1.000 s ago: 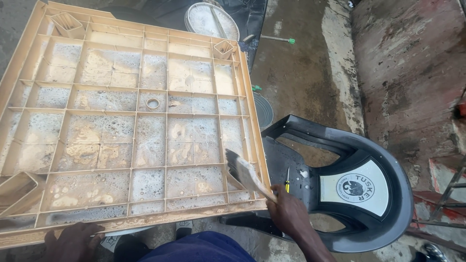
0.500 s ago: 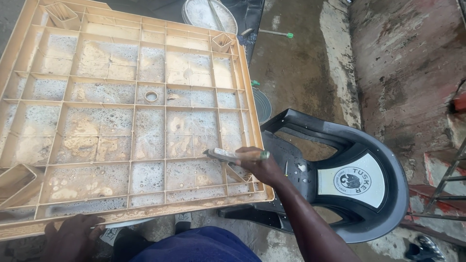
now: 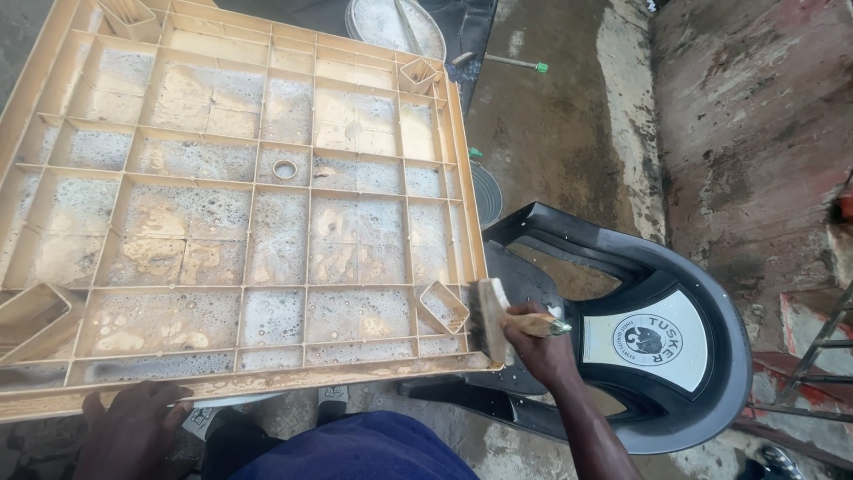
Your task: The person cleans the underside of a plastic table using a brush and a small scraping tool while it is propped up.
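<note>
Since half a second ago our right hand (image 3: 538,342) has swung the flat wooden-handled brush (image 3: 491,318) from lying across the grid to the near right edge, fingers wrapped tight round its handle. Our left hand (image 3: 133,427), fingers curled, steadies the near rim of the soapy beige ribbed plastic panel (image 3: 267,204), propped above the dark plastic chair (image 3: 657,347).

One beige ribbed plastic tabletop (image 3: 249,204), upside down, with four square leg sockets at its corners. One brush (image 3: 491,320). Two hands: the right hand (image 3: 540,342) and the left hand (image 3: 133,427). One dark plastic chair (image 3: 657,347). One round metal tray (image 3: 391,22) beyond the far edge.
</note>
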